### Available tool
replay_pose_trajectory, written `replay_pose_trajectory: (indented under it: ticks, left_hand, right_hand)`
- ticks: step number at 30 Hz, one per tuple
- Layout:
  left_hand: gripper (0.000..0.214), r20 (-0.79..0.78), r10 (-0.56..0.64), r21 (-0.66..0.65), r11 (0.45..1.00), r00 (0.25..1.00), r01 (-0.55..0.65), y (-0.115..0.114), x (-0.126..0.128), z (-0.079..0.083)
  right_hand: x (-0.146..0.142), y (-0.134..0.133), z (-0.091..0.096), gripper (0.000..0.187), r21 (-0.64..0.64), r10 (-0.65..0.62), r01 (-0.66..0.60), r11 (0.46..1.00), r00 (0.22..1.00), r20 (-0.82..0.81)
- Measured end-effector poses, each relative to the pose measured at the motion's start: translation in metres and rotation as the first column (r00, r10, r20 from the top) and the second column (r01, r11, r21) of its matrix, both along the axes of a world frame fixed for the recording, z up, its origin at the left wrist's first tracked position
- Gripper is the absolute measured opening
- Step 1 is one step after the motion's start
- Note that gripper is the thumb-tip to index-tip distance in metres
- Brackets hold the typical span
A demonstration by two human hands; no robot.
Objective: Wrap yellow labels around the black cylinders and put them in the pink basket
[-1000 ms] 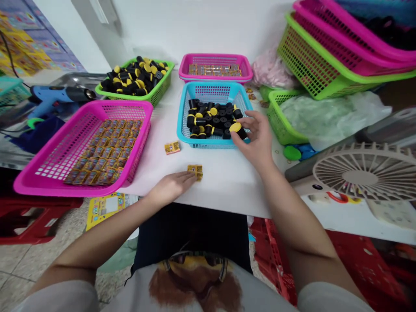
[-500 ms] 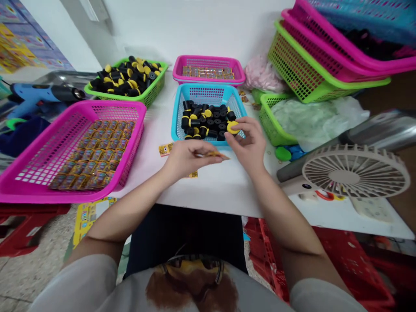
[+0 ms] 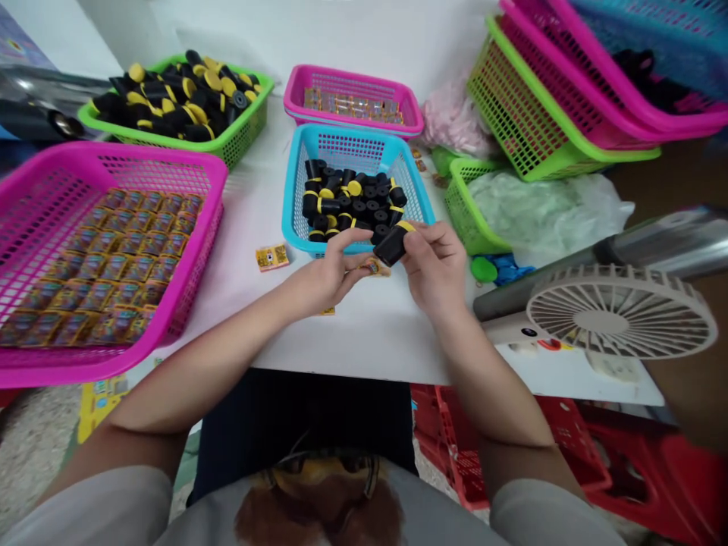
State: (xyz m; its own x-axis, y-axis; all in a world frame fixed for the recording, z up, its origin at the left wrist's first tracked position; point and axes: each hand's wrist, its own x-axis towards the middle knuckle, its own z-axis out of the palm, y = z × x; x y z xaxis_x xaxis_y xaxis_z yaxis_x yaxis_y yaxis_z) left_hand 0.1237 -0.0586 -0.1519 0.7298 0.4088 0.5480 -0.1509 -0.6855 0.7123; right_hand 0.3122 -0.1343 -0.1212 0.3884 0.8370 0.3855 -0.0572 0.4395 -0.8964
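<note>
Black, one yellow-banded cylinder (image 3: 393, 243) is pinched in the right hand (image 3: 435, 265), one small sticker (image 3: 372, 265) in the left hand (image 3: 324, 277) just beside it

We note the small cylinder (image 3: 392, 244) is matt black plastic with a yellow band. The label (image 3: 374, 266) looks like glossy printed paper. The blue basket (image 3: 353, 149), large pink basket (image 3: 114, 163) and green basket (image 3: 233, 140) are perforated plastic mesh, slightly shiny. The table (image 3: 369, 334) is smooth, white and matt. The fan (image 3: 617, 315) has a pale plastic grille; the tube (image 3: 665, 246) behind it looks like polished metal. The bag (image 3: 540, 208) is thin, crinkled plastic film.
</note>
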Motion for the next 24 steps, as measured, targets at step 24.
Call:
replay_pose_trajectory:
  ticks: [24]
  left_hand:
    - [0.072,0.091,0.162,-0.158,0.977,0.983,-0.146,-0.01,0.005,0.007]
  right_hand:
    - [0.005,-0.002,-0.002,0.034,0.209,-0.179,0.091,0.974,0.873,0.454]
